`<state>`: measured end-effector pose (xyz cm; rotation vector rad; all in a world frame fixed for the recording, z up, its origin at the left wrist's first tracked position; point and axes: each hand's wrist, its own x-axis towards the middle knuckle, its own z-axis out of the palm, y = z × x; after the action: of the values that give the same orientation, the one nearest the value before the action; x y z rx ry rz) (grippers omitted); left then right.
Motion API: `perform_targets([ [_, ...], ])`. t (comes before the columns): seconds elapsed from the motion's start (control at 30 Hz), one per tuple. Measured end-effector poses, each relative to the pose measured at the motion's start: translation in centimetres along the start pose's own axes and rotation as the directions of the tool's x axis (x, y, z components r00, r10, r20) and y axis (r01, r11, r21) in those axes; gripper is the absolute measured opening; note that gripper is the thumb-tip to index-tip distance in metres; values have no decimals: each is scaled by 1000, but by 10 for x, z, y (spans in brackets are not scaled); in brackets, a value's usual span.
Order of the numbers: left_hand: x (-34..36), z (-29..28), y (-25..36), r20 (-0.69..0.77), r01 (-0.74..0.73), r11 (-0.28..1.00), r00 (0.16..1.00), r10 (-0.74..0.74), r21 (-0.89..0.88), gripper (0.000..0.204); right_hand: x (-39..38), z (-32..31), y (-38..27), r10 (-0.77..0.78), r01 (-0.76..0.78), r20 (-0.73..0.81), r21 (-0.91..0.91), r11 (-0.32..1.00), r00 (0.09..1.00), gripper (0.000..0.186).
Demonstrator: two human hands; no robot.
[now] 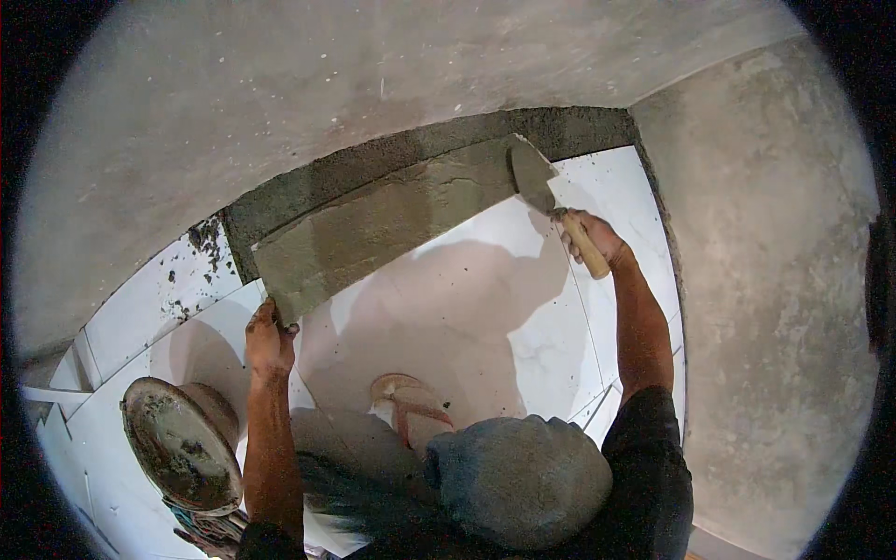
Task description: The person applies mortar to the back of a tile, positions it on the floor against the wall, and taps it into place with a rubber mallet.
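My left hand (271, 341) grips the near left end of a long narrow tile piece (383, 219), whose upward face is coated in grey mortar. My right hand (597, 238) is closed round the wooden handle of a trowel (532, 173); its blade is at the strip's right end. The strip lies slanted along a dark mortar band (569, 131) at the foot of the back wall, over the edge of white marbled tiles (551, 345).
A mortar-crusted bucket (182, 443) stands at lower left, with tangled cords below it. A sandal (411, 411) and my grey-clad knee (518, 481) are at lower middle. Bare plastered walls (765, 280) close in behind and on the right. Dark crumbs (205, 243) litter the left tiles.
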<state>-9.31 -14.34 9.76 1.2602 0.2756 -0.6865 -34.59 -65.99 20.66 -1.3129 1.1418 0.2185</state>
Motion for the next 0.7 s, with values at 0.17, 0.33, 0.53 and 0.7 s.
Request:
perform_targets([
  [0.17,0,0,10,-64,100,992,992,-105,-74,16,-28,41,20,161,-143,202,-101,985,966,36],
  [0.33,3,-1,8,-15,23,1000,1000,-23,-11,16,-48,53,26,-12,55,124,-342,938,992,32],
  [0.53,7,-4,4,-42,61,995,997,-64,-76,14,-35,31,0,-42,22,-30,-491,871,999,37],
  [0.7,11,-9,-2,-35,54,987,998,-49,153,11,-18,0,-5,-63,45,-20,-495,868,998,45],
])
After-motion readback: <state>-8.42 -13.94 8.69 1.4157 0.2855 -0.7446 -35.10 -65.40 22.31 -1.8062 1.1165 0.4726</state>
